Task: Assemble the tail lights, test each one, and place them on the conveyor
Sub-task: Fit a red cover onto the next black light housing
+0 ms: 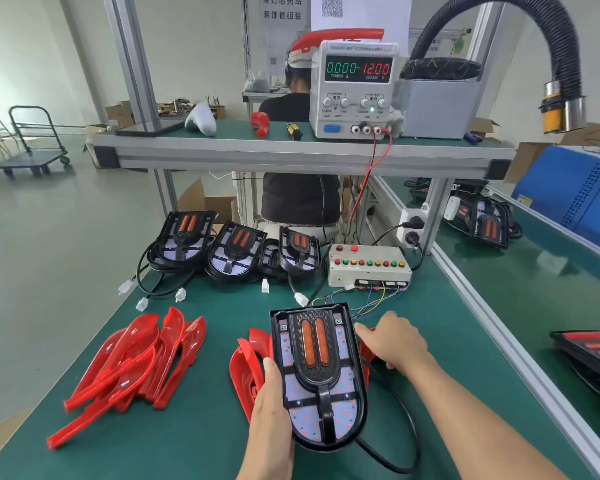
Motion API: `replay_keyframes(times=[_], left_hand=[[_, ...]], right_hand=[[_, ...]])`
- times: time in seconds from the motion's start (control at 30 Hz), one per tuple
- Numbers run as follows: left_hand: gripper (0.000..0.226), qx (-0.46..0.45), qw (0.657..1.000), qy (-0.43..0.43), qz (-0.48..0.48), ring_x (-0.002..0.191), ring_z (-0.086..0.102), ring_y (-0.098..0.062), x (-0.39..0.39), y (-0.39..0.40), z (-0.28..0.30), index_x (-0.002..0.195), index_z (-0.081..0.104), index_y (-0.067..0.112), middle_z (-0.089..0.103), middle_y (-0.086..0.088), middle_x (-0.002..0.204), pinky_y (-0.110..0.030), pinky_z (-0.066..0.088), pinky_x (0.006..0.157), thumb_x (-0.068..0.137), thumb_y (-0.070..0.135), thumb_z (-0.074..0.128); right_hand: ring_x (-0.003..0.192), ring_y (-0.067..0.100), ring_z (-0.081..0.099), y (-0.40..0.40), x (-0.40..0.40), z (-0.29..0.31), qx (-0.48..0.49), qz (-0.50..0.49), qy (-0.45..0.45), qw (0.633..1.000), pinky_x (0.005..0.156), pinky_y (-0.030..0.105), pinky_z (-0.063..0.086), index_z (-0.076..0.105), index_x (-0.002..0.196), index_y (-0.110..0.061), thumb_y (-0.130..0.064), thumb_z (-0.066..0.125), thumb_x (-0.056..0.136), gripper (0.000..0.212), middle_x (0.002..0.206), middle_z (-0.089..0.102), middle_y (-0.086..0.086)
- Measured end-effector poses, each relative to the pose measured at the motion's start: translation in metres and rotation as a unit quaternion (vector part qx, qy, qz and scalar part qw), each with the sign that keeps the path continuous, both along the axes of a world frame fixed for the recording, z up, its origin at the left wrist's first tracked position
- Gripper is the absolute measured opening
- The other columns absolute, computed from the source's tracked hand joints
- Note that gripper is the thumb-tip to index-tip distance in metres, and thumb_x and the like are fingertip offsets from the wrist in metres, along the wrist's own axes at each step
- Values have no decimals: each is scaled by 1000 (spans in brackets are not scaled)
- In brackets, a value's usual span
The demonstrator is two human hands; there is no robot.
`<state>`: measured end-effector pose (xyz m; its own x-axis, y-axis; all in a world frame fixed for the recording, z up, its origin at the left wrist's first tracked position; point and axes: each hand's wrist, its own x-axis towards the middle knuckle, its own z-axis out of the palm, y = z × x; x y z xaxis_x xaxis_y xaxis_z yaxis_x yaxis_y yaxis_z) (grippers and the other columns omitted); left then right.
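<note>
Two hands at the tail light (pixel 321 379): left hand (pixel 271 407) grips its left edge; right hand (pixel 394 341), grip relaxed, rests beside its right edge. Bare desk (pixel 194 445) near-left of it.

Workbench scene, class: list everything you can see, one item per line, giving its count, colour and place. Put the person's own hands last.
Tail light unit: one, black with orange strips, front centre, held.
Tail light units in a row: three, black, behind the held one.
Red lens covers: a loose pile, red, front left on the mat.
Red covers under the held unit: several, red, count unclear.
Test box: one, cream with coloured buttons, centre right.
Power supply: one, white, upper shelf.
Extraction hose: one, black, top right.
Conveyor: one, green, right side.
Left hand: grips the held unit's left edge.
Right hand: rests at its right side.
</note>
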<state>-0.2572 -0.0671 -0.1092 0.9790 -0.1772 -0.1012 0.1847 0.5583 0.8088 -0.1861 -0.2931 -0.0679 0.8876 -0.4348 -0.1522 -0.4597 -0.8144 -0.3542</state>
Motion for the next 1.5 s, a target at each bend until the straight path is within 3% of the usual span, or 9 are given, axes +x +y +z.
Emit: replay_keyframes(times=[0.2, 0.33, 0.4, 0.5, 0.67, 1.0, 1.17, 1.3, 1.5], left_hand=[[76, 58, 998, 1, 19, 135, 52, -5, 3, 1, 1, 113, 66, 64, 63, 22, 135, -43, 30, 122, 47, 101, 59], [49, 102, 994, -26, 36, 125, 54, 11, 5, -3, 5, 105, 60, 75, 63, 39, 121, -33, 31, 115, 60, 96, 56], [43, 122, 991, -54, 31, 119, 51, 21, 8, -4, 9, 105, 59, 77, 60, 46, 118, -27, 32, 108, 66, 94, 52], [74, 148, 988, -46, -3, 136, 49, -1, 20, -5, 12, 125, 64, 54, 62, 19, 137, -40, 33, 118, 66, 97, 49], [89, 210, 960, -28, -181, 118, 68, -20, 47, -15, 45, 124, 71, 32, 73, -3, 123, -41, 49, 108, 74, 95, 32], [95, 369, 835, -106, -395, 126, 59, -12, 99, -62, 104, 116, 74, 25, 69, 4, 129, -45, 30, 120, 85, 88, 11], [96, 379, 828, -85, -404, 111, 60, 1, 112, -70, 96, 137, 60, 22, 64, 4, 132, -18, 43, 90, 86, 87, 10], [92, 362, 829, -28, -426, 85, 73, -1, 113, -74, 88, 94, 80, 25, 78, 3, 103, -13, 55, 66, 81, 92, 18], [79, 348, 848, -32, -398, 101, 70, 0, 109, -72, 85, 101, 76, 39, 77, 12, 107, -14, 51, 79, 84, 89, 17]], right_hand=[[50, 25, 72, -3, 10, 11, 37, 23, 36, 998, 56, 33, 62, 53, 76, -8, -32, 54, 91, 28, 71, 71, 10], [52, 24, 72, -37, -4, 28, 158, -20, 16, 987, 56, 35, 63, 68, 80, 0, -21, 53, 97, 31, 64, 75, 12], [60, 24, 74, -60, -22, 36, 288, -35, -68, 955, 65, 40, 65, 66, 88, -1, -12, 54, 101, 21, 77, 77, 19], [71, 29, 74, -89, -54, 53, 413, -89, -244, 873, 62, 31, 64, 57, 121, -3, -5, 49, 105, 18, 98, 71, 30], [61, 26, 73, -93, -91, 94, 521, -42, -382, 762, 55, 35, 63, 57, 126, -8, 0, 32, 107, 32, 90, 66, 18], [61, 10, 59, -14, -65, 124, 262, 326, -168, 893, 58, 22, 48, 73, 101, -30, -53, 62, 96, 27, 84, 74, -2], [69, -5, 58, -8, -53, 116, 204, 395, -55, 894, 66, 17, 50, 71, 94, -42, -45, 57, 101, 16, 87, 55, -29], [81, 5, 65, -2, -46, 103, 116, 408, -41, 904, 79, 26, 52, 73, 95, -36, -46, 63, 97, 14, 93, 72, -14], [99, 10, 46, -3, -39, 88, 47, 419, -68, 904, 92, 29, 40, 61, 87, -25, -41, 56, 102, 23, 102, 48, -5]])
